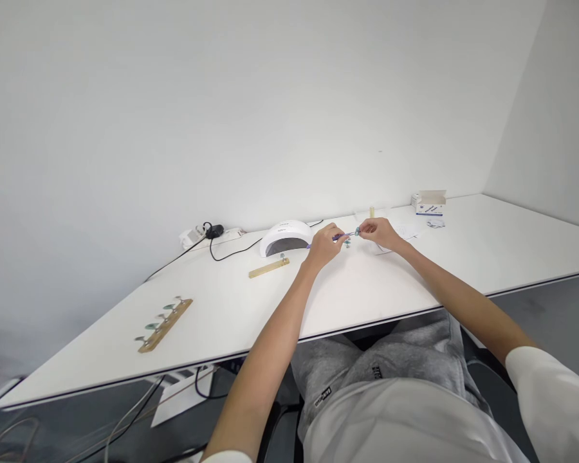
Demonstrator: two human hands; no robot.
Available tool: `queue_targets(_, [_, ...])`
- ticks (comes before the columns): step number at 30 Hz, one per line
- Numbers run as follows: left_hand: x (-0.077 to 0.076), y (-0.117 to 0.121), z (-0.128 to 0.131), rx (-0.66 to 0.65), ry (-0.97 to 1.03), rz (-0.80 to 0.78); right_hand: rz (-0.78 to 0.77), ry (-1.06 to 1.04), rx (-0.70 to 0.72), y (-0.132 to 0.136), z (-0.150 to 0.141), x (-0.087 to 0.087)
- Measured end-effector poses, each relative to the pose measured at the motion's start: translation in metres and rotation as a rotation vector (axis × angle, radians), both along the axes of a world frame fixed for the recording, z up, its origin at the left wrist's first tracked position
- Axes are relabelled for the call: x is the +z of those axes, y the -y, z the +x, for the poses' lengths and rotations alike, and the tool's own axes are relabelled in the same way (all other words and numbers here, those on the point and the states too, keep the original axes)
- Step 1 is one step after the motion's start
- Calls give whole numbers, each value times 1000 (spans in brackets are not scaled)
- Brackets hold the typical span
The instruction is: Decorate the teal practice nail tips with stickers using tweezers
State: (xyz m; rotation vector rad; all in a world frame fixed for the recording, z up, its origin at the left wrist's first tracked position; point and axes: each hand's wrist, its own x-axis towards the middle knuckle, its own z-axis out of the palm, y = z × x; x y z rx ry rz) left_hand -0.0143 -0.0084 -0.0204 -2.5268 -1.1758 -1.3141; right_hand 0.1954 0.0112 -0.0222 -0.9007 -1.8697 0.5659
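My left hand (325, 245) is closed around a slim purple nail brush (338, 237), whose thin end points right. In a fingertip pinch, my right hand (377, 231) holds a small green false nail (358, 231) close to the brush's end. Whether the brush touches the nail is too small to tell. Just below, between the hands, another green false nail (347, 244) is partly visible. A white arched nail lamp (285, 230) stands left of my left hand. In front of the lamp lies a wooden strip (269, 268) with one small metal stand at its right end.
At the table's left, a wooden holder (166, 326) carries several stands, some with green nails. A power strip (222, 238) and black cable (234, 256) run by the wall. Printed paper (405, 231), an open alcohol-pad box (429, 204) and small packets (435, 223) lie right.
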Motion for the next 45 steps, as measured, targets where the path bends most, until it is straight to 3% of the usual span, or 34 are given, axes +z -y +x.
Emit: queue_targets(45, [-1, -1, 0, -5, -44, -30, 26, 76, -17, 6, -1, 4])
